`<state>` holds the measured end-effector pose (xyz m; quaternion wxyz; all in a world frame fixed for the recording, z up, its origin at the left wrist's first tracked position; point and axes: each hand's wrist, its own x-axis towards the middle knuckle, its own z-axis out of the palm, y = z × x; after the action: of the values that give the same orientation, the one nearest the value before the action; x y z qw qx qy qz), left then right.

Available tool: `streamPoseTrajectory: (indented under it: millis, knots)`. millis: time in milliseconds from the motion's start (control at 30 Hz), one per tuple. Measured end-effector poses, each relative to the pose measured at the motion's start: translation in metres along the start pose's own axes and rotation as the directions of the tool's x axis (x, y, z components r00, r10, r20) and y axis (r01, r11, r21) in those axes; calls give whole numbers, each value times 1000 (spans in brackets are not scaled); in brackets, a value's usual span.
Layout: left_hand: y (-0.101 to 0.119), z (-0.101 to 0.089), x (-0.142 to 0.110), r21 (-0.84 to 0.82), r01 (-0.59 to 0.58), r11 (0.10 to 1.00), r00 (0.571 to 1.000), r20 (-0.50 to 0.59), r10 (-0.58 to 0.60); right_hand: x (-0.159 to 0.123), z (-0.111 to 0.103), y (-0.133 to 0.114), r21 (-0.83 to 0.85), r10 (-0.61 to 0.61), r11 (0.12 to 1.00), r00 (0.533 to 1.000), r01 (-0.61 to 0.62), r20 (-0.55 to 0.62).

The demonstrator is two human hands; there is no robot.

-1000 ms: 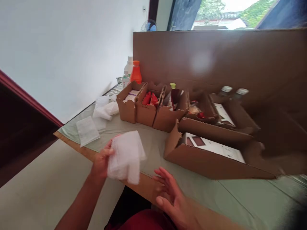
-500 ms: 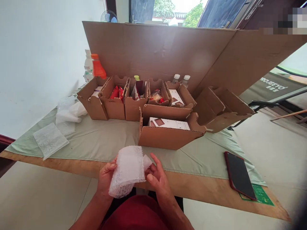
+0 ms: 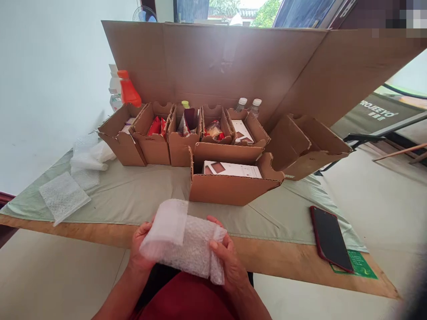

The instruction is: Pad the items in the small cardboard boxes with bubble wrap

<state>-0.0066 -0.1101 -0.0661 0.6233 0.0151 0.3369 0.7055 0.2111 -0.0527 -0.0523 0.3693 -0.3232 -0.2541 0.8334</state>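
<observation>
A piece of bubble wrap point(image 3: 195, 244), partly folded over, is stretched between my two hands above the table's front edge. My left hand point(image 3: 143, 244) grips its left end, where a smooth whitish flap curls over and hides some of the fingers. On the other end, my right hand point(image 3: 227, 253) pinches the bubble wrap with the thumb on top. Just beyond the hands stands a cardboard bin point(image 3: 230, 191) holding a white box point(image 3: 233, 169).
Several cardboard bins with packets and boxes line the back, before a tall cardboard panel point(image 3: 213, 62). More bubble wrap point(image 3: 65, 195) lies at left, near an orange bottle point(image 3: 129, 91). A phone point(image 3: 332, 238) rests at right on a green card point(image 3: 362, 264). Another cardboard bin point(image 3: 300, 164) stands at right.
The bubble wrap has been opened out to the right, showing a wider bubbly sheet. My right hand, formerly with fingers spread, now closes on its right end. The view has shifted slightly.
</observation>
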Motion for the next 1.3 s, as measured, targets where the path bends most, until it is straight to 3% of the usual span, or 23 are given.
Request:
streamPoseTrajectory:
  millis: [167, 267, 400, 500, 567, 667, 767, 900, 1000, 1067, 1133, 1200, 1267, 1300]
  knots:
    - [5, 5, -12, -75, -59, 995, 998, 30, 61, 2, 4, -6, -73, -26, 997, 999, 23, -46]
    - [5, 4, -18, 178, -120, 977, 991, -29, 128, 1, 5, -9, -128, -8, 992, 1000, 5, -23]
    - [7, 2, -6, 541, -121, 832, 948, -186, 259, -6, 2, -11, -281, -24, 959, 999, 30, 23]
    - [12, 5, 7, 708, -168, 686, 902, -170, 396, -12, -3, -12, -417, -63, 907, 998, 56, -2]
    - [17, 8, 13, 767, -191, 613, 889, -130, 440, -12, -9, -10, -540, -116, 839, 992, 67, -56]
    - [27, 6, 20, 789, -209, 577, 878, -109, 467, -10, -18, -7, -694, -223, 718, 962, 54, -156]
    - [44, -1, 34, 816, -216, 537, 854, -109, 508, -7, -24, -3, -721, -261, 689, 953, 72, -154]
    - [76, 0, 72, 888, -188, 419, 849, -68, 525, -6, -17, 3, -752, -154, 651, 988, 106, 6]
    - [97, 14, 105, 948, -143, 285, 878, -11, 478, -5, -6, 12, -793, -18, 605, 997, 72, 77]
    - [107, 24, 118, 975, -129, 183, 868, 22, 496, -4, 1, 19, -819, 0, 569, 996, 74, 90]
    - [113, 27, 113, 987, -128, 95, 828, 54, 559, -3, 5, 22, -834, -4, 545, 995, 83, 97]
    - [112, 20, 88, 987, -163, -6, 783, 133, 608, -3, 6, 21, -833, 15, 549, 995, 70, 94]
    - [102, 7, 46, 953, -261, -156, 755, 302, 582, -2, 6, 17, -818, 59, 574, 994, 40, 90]
    - [93, -1, 22, 908, -338, -248, 751, 419, 510, -2, 6, 15, -801, 88, 599, 992, 18, 87]
